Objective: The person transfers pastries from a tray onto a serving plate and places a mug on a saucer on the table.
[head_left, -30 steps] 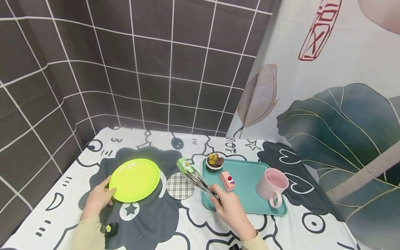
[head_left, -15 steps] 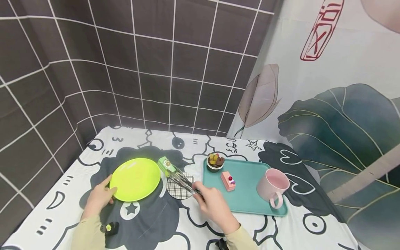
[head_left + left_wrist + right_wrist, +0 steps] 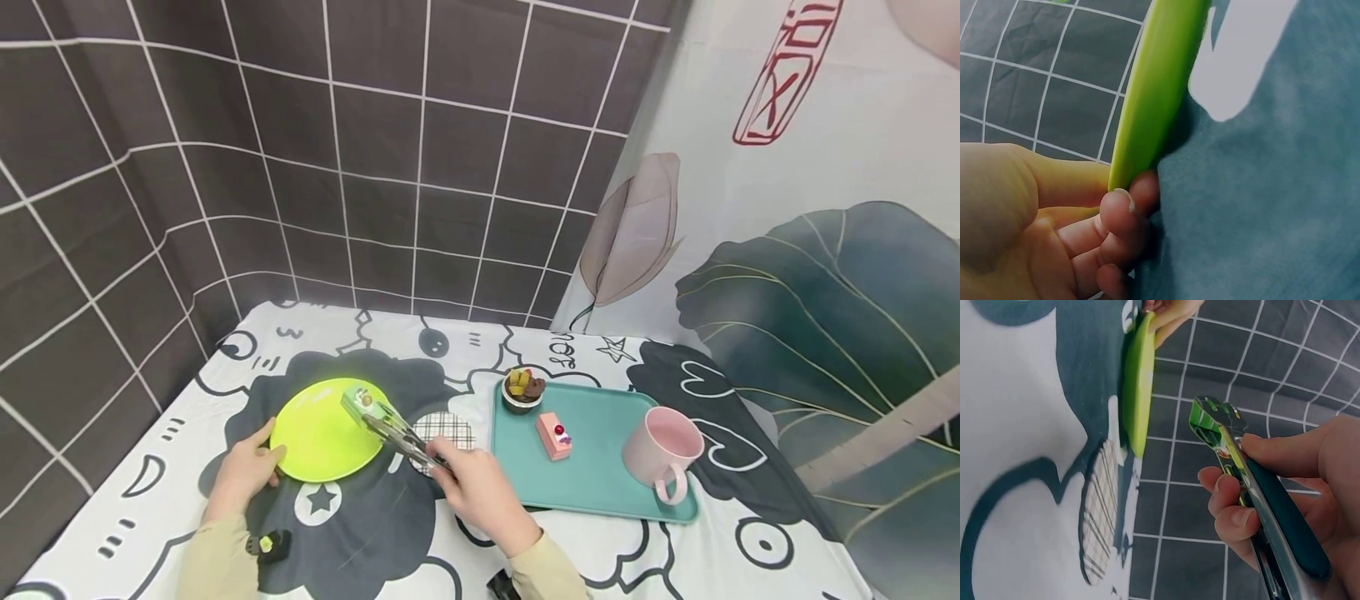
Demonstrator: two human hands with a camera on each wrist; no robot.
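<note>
My right hand [image 3: 480, 498] grips tongs [image 3: 403, 437], green cake [image 3: 353, 402] beyond its fingers, above the plate's [image 3: 321, 442] far right. Left hand [image 3: 244, 472] pinches plate's left rim.

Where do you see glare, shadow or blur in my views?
Head: bright, pale glare on the yellow-green plate; left wrist: dimmer, shadow along that plate's underside, cloth soft-looking; right wrist: also dim, bright reflections on the tongs.
</note>
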